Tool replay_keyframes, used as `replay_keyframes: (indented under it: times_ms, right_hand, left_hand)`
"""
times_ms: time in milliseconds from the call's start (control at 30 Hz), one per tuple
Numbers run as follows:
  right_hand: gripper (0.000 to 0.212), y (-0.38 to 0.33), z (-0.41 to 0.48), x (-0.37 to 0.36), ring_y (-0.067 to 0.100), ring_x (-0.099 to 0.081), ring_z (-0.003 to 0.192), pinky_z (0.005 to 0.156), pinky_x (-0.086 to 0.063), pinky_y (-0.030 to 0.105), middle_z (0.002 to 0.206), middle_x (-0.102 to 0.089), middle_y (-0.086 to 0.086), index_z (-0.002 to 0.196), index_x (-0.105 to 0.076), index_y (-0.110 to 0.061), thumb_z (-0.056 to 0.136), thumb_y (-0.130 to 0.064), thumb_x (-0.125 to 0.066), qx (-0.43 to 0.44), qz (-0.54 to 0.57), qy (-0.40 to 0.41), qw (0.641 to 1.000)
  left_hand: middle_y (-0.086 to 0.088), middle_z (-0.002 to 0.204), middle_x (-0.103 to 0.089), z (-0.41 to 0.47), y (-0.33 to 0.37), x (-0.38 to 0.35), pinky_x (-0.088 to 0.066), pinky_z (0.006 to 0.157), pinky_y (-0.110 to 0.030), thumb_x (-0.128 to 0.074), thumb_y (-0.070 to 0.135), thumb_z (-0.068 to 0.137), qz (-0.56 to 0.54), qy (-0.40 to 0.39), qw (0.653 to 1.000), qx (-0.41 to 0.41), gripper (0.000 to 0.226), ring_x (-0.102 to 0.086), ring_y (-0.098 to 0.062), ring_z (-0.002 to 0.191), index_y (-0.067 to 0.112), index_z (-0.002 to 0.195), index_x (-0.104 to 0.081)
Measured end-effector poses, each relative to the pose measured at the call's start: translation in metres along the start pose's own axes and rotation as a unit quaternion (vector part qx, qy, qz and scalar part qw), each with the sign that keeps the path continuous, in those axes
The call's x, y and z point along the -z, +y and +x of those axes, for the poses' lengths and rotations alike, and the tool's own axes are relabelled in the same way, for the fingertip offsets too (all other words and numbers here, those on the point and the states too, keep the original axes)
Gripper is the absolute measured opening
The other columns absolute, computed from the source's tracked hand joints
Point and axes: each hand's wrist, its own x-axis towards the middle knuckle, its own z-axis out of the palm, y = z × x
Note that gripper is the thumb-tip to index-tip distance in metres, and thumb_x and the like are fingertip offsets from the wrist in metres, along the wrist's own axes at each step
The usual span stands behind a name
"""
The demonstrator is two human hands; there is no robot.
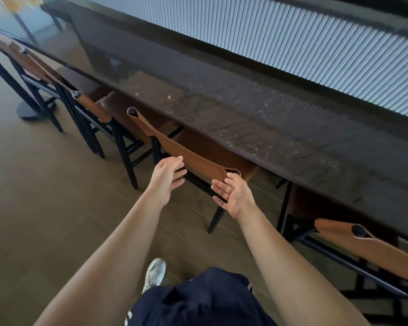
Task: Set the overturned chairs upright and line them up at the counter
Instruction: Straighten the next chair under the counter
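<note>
Nearest the lens: dark navy shorts [198, 300] at the bottom edge, with one pale sneaker [154, 274] planted on the brown tiled floor [45, 220] just ahead of them. Both bare forearms reached forward from there toward the middle chair [189, 154]. Left hand [166, 176] was open, fingers extended and loosely apart, tips at the lower edge of the tan leather backrest; contact with the leather could not be confirmed. Right hand [233, 194] was also open, palm turned inward toward the left, fingers spread, its fingertips right at the near end of the same backrest where the leather loops round the post; neither hand was closed on anything. The middle chair stood upright on black legs, its seat tucked under the edge of the dark marbled counter [269, 128]. A second chair [368, 245] of the same make stood upright to the right, also against the counter. Further chairs [85, 107] stood in a row to the left along the counter edge, upright, detail blurred with distance. A round black pedestal base [31, 111] sat on the floor behind the leftmost ones. Behind the counter ran a pale ribbed wall panel [292, 36].
</note>
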Motion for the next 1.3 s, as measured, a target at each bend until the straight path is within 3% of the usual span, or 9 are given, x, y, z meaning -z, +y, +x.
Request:
replay_keyframes:
  times_ms: [200, 367, 467, 667, 800, 900, 1000, 1167, 1300]
  right_hand:
    - [0.057, 0.003, 0.023, -0.027, 0.025, -0.065, 0.106, 0.093, -0.049, 0.042, 0.124, -0.066, 0.014, 0.148, -0.034, -0.006, 0.100, -0.031, -0.052, -0.013, 0.065, 0.039, 0.997]
    - [0.034, 0.007, 0.045, -0.052, 0.027, -0.066, 0.104, 0.085, -0.051, 0.041, 0.121, -0.065, 0.016, 0.130, -0.050, -0.014, 0.099, -0.027, -0.054, -0.008, 0.150, 0.096, 0.984]
    - [0.014, 0.006, 0.058, -0.069, 0.029, -0.067, 0.101, 0.081, -0.052, 0.041, 0.108, -0.068, 0.015, 0.111, -0.052, -0.019, 0.100, -0.026, -0.053, -0.001, 0.197, 0.126, 0.972]
    - [0.012, 0.003, 0.078, -0.085, 0.027, -0.069, 0.087, 0.066, -0.051, 0.039, 0.099, -0.069, 0.015, 0.103, -0.052, -0.016, 0.100, -0.027, -0.051, -0.004, 0.237, 0.167, 0.957]
    - [0.023, -0.001, 0.086, -0.089, 0.033, -0.070, 0.082, 0.060, -0.056, 0.041, 0.101, -0.068, 0.022, 0.116, -0.052, -0.008, 0.098, -0.024, -0.057, -0.007, 0.278, 0.189, 0.942]
    - [0.029, -0.007, 0.091, -0.095, 0.038, -0.067, 0.086, 0.061, -0.057, 0.047, 0.111, -0.062, 0.027, 0.125, -0.047, -0.003, 0.098, -0.010, -0.054, 0.000, 0.312, 0.210, 0.927]
    - [0.036, -0.010, 0.092, -0.097, 0.044, -0.062, 0.103, 0.071, -0.056, 0.051, 0.121, -0.057, 0.029, 0.131, -0.045, 0.002, 0.096, 0.009, -0.041, 0.022, 0.347, 0.227, 0.910]
    - [0.026, -0.007, 0.087, -0.097, 0.047, -0.061, 0.105, 0.076, -0.057, 0.052, 0.110, -0.055, 0.022, 0.104, -0.048, -0.003, 0.091, 0.017, -0.037, 0.040, 0.367, 0.236, 0.899]
    - [0.026, -0.007, 0.081, -0.078, 0.044, -0.063, 0.097, 0.076, -0.057, 0.052, 0.100, -0.058, 0.020, 0.090, -0.046, -0.005, 0.090, 0.019, -0.036, 0.053, 0.381, 0.240, 0.891]
  left_hand:
    - [-0.007, 0.131, -0.057, 0.047, 0.018, 0.000, -0.052, 0.096, -0.043, -0.059, 0.029, 0.096, 0.019, -0.023, 0.999, 0.043, 0.023, -0.061, -0.023, 0.112, 0.019, 0.116, -0.054]
    - [-0.011, 0.149, -0.041, 0.095, 0.039, 0.007, -0.049, 0.100, -0.045, -0.060, 0.029, 0.095, 0.023, -0.056, 0.995, 0.076, 0.068, -0.055, -0.027, 0.121, 0.016, 0.152, -0.025]
    - [-0.012, 0.153, -0.034, 0.121, 0.054, 0.010, -0.045, 0.104, -0.046, -0.062, 0.023, 0.094, 0.007, -0.046, 0.995, 0.090, 0.079, -0.048, -0.032, 0.130, 0.024, 0.155, -0.012]
    - [-0.013, 0.140, -0.043, 0.162, 0.069, 0.020, -0.054, 0.090, -0.042, -0.062, 0.016, 0.094, 0.022, -0.040, 0.988, 0.150, 0.061, -0.058, -0.032, 0.112, 0.018, 0.146, -0.031]
    - [-0.017, 0.139, -0.041, 0.186, 0.072, 0.028, -0.056, 0.086, -0.046, -0.055, 0.002, 0.095, -0.006, -0.024, 0.982, 0.187, 0.058, -0.054, -0.033, 0.112, 0.017, 0.147, -0.032]
    - [-0.018, 0.131, -0.043, 0.201, 0.075, 0.033, -0.057, 0.075, -0.052, -0.055, 0.001, 0.095, -0.008, -0.018, 0.976, 0.216, 0.051, -0.053, -0.037, 0.110, 0.016, 0.141, -0.039]
    - [-0.019, 0.126, -0.044, 0.211, 0.076, 0.029, -0.053, 0.084, -0.060, -0.052, -0.002, 0.095, -0.006, -0.012, 0.973, 0.230, 0.052, -0.053, -0.035, 0.105, 0.017, 0.141, -0.037]
    - [-0.020, 0.108, -0.050, 0.214, 0.075, 0.018, -0.047, 0.094, -0.062, -0.040, -0.007, 0.098, -0.010, -0.020, 0.972, 0.236, 0.039, -0.053, -0.038, 0.119, 0.007, 0.133, -0.042]
    - [-0.020, 0.102, -0.050, 0.200, 0.065, 0.007, -0.049, 0.090, -0.061, -0.038, -0.010, 0.097, -0.021, -0.020, 0.972, 0.235, 0.045, -0.054, -0.038, 0.113, 0.005, 0.139, -0.036]
